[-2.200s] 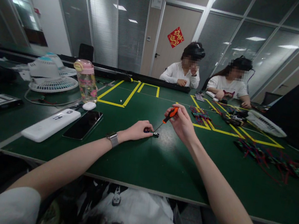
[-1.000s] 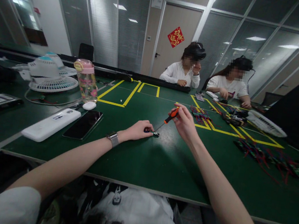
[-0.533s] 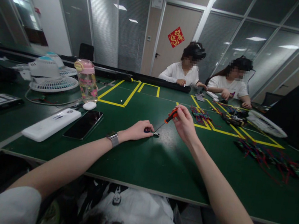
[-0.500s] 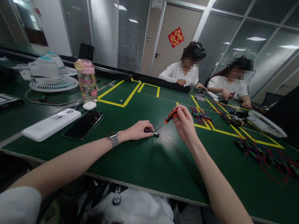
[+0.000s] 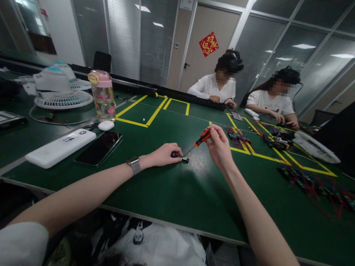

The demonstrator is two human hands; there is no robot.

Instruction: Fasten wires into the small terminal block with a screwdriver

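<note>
My right hand (image 5: pixel 218 145) is closed round the red and black handle of a screwdriver (image 5: pixel 202 138). Its thin shaft slants down to the left and its tip reaches a small electronic part (image 5: pixel 185 159) on the green table (image 5: pixel 154 192). My left hand (image 5: pixel 167 155) pinches the left end of that part and holds it low at the tabletop; a dark piece shows between the fingers. The part is too small to make out its details, and my fingertips hide some of it.
A black phone (image 5: pixel 99 147), a white device (image 5: pixel 61 147), a pink-lidded bottle (image 5: pixel 102 95) and white fans (image 5: pixel 64 89) stand left. Wired circuit boards (image 5: pixel 240 137) lie ahead right, with a larger wire heap (image 5: pixel 327 192) at far right. Two people (image 5: pixel 217 85) sit across the table.
My hands, the screwdriver and the small part stay almost exactly where they were. Across the table, both people have shifted their hands and heads slightly.
</note>
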